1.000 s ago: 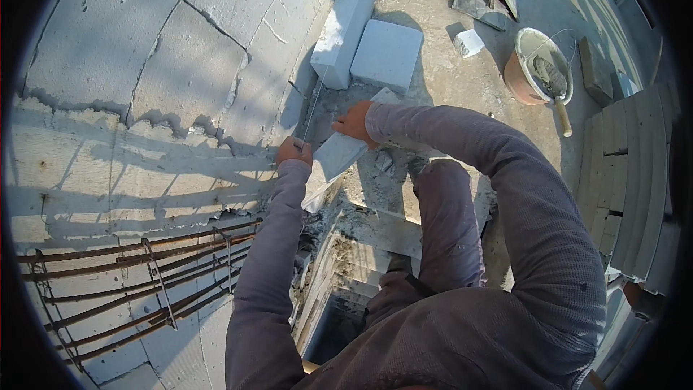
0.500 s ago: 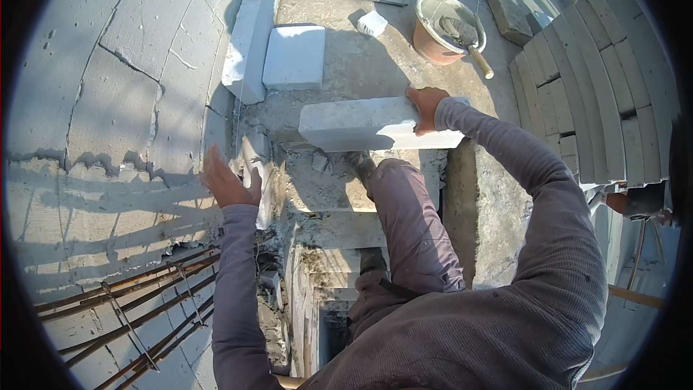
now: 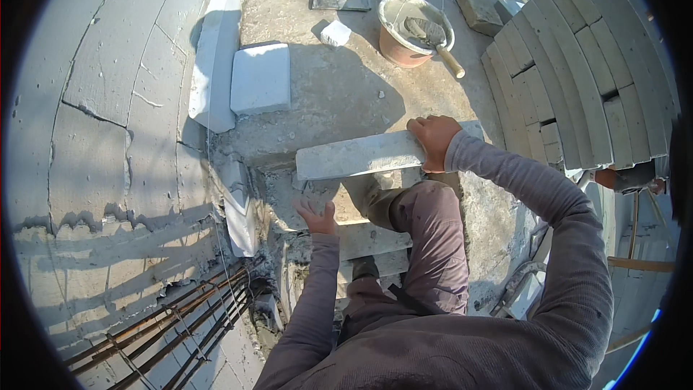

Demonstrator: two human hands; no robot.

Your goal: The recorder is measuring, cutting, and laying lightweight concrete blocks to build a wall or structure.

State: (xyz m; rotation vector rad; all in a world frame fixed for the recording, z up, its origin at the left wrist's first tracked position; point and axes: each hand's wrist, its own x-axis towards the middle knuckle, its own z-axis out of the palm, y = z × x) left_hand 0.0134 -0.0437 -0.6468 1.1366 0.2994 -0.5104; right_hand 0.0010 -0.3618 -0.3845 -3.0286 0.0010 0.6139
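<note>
A long pale masonry block [image 3: 357, 157] lies crosswise in front of my knees, at the top of a stepped opening. My right hand [image 3: 434, 143] is closed over the block near its right end, with the fingers wrapped round its edge. Below the block's left end, my left hand [image 3: 316, 218] is held in the air, its fingers apart and nothing in it. It does not touch the block. Whether the block rests fully on the ledge beneath is hard to make out.
A block wall [image 3: 90, 137] rises on the left, with rusty rebar [image 3: 188, 318] near its foot. A white block [image 3: 261, 79] stands on the concrete floor. Ahead is a bucket [image 3: 404, 49] with a trowel [image 3: 431, 35]. Stacked blocks [image 3: 570, 79] stand on the right.
My left hand has moved right, from beside the wall to below the block's left end. The block has tipped toward me and come slightly nearer under my right hand. The view has shifted.
</note>
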